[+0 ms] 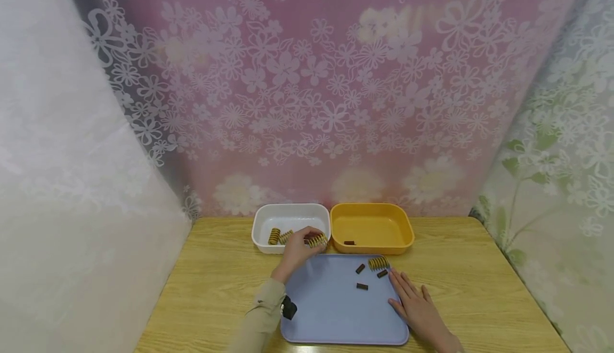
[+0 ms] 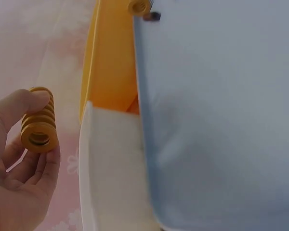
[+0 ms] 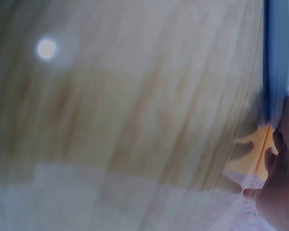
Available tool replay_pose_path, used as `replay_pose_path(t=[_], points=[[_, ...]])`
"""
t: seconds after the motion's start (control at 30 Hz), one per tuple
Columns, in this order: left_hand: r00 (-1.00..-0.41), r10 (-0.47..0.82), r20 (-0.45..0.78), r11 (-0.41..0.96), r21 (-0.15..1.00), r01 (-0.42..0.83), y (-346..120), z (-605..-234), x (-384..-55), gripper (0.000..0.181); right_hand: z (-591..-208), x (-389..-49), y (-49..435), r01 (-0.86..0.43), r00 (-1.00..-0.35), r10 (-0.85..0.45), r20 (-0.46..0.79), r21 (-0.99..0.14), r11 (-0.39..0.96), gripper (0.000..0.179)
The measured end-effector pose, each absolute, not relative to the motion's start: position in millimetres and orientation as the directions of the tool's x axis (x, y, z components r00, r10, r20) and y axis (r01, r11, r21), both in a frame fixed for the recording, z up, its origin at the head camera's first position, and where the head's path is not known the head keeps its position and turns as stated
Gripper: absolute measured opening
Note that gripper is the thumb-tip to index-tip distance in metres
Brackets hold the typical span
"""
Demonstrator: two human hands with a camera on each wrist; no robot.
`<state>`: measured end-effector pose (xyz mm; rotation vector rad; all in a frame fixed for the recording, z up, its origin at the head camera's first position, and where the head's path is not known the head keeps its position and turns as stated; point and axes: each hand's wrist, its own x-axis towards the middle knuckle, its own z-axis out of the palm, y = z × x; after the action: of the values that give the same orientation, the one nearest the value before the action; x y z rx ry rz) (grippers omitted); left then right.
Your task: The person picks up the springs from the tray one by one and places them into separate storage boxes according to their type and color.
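Observation:
My left hand (image 1: 296, 250) pinches a yellow coil spring (image 1: 317, 240) between thumb and fingers, over the right front part of a white bin (image 1: 259, 247). The left wrist view shows that spring's ringed end (image 2: 39, 139) facing the camera. Inside the white bin lie other yellow springs (image 1: 274, 236), partly hidden by the hand. My right hand (image 1: 416, 310) rests with extended fingers on the right edge of a blue tray (image 1: 336, 315). Near its fingertips on the tray are a yellow spring (image 1: 378, 264) and three small dark brown springs (image 1: 362, 286).
Right of the white bin, touching or nearly so, stands a yellow bin (image 1: 379, 227) with a small dark piece (image 1: 349, 242) in it. Everything is on a wooden table (image 1: 206, 278). Flowered curtains (image 1: 307, 102) hang behind and at the sides.

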<state>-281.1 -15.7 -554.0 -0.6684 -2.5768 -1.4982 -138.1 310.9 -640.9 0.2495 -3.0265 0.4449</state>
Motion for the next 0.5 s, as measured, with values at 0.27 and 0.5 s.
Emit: replay_pose_path(t=[0.27,0.5], points=[[-0.917,0.231,0.327,0.540,0.740,0.400,-18.5,-554.0,-319.0,0.029,-641.4,-137.1,310.9,-0.175,-0.983,-0.153,0.099,-0.283,0.943,0.066],[-0.933,0.246,0.263,0.584,0.728,0.359,-16.5,-562.0,-332.0,0.026,-642.7,-138.0,311.3,-0.170,-0.984,-0.148,0.099,-0.282,0.944,0.066]])
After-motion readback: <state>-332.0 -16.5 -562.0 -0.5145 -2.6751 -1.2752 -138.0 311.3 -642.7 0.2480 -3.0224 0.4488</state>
